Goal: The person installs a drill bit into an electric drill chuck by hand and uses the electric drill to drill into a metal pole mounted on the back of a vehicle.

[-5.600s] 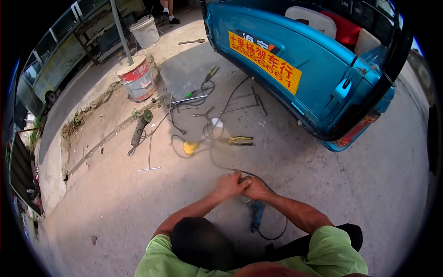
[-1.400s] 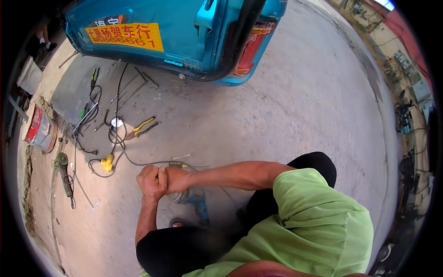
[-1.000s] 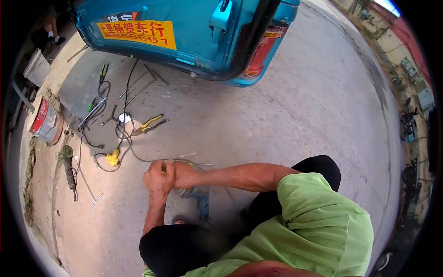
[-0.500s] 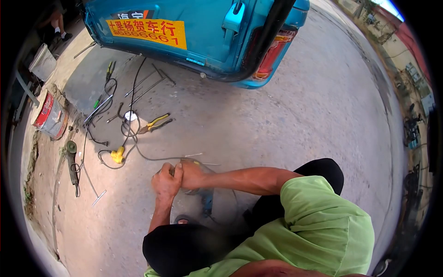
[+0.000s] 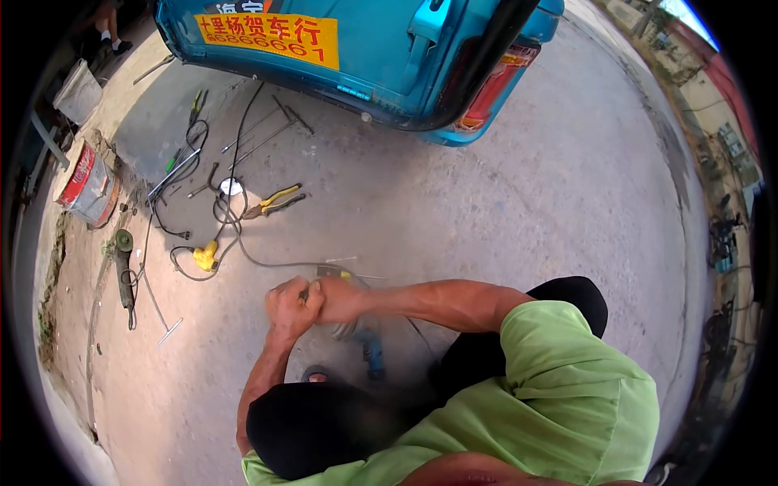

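My left hand (image 5: 292,305) is closed in a fist, with a small dark bit of something between its thumb and fingers. Pressed against it from the right, my right hand (image 5: 340,301) is curled and smeared by motion; what it grips is hidden. On the ground beneath the hands lies a blue power tool (image 5: 373,356), its grey front end partly covered by my right hand. Just beyond them is a small yellow-and-dark piece (image 5: 332,273), with a thin rod beside it.
Ahead stands a blue vehicle (image 5: 381,73). Left of centre lie pliers (image 5: 275,201), a yellow cable connector (image 5: 206,257), T-handle rods (image 5: 279,125) and tangled cable. An angle grinder (image 5: 124,275) and a paint bucket (image 5: 87,186) are at far left. A person's leg (image 5: 107,28) shows behind.
The view has shifted a little, so the vehicle sits higher and further right. My hands stay together; my right hand is more blurred, and more of the blue power tool shows.
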